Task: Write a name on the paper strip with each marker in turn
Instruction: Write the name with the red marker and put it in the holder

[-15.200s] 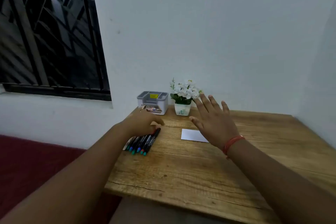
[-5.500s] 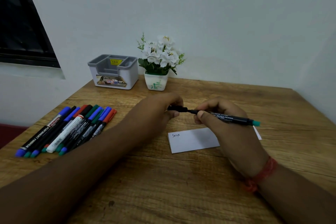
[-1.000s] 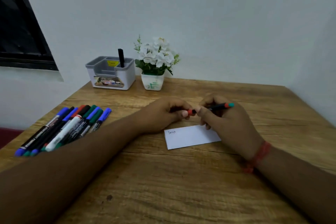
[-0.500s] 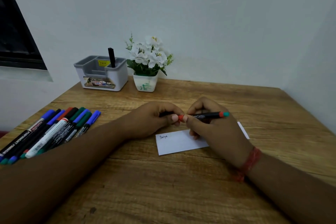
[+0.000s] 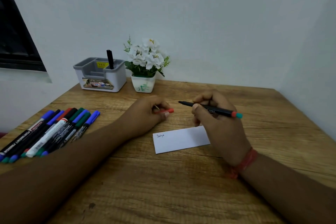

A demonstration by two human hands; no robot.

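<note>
Head view, all places given from the paper strip (image 5: 181,139).

Paper strip: white, flat on the wooden table (image 5: 181,196), mid-table. One small handwritten word sits at its left end; the rest of the visible face is blank. Its right end is hidden under the right hand.

Right hand (image 5: 221,123): just beyond and over the strip's right end, fingers curled round a black marker (image 5: 211,109). The marker is uncapped, tip pointing left, clear of the paper; its rear end shows red and teal bands.

Left hand (image 5: 151,114): beyond the strip's left end, resting on the table, fingers pinching a red cap (image 5: 168,111), apart from the marker's tip.

Marker row (image 5: 52,131): well left of the strip, capped markers lying side by side, caps blue, red, black and green.

Organiser (image 5: 101,74): far left-back, grey and white, one black pen (image 5: 110,59) standing in it.

Flower pot (image 5: 143,83): straight back from the strip, beside the organiser, white flowers.

Wrist band (image 5: 244,162): red, on the right wrist.
</note>
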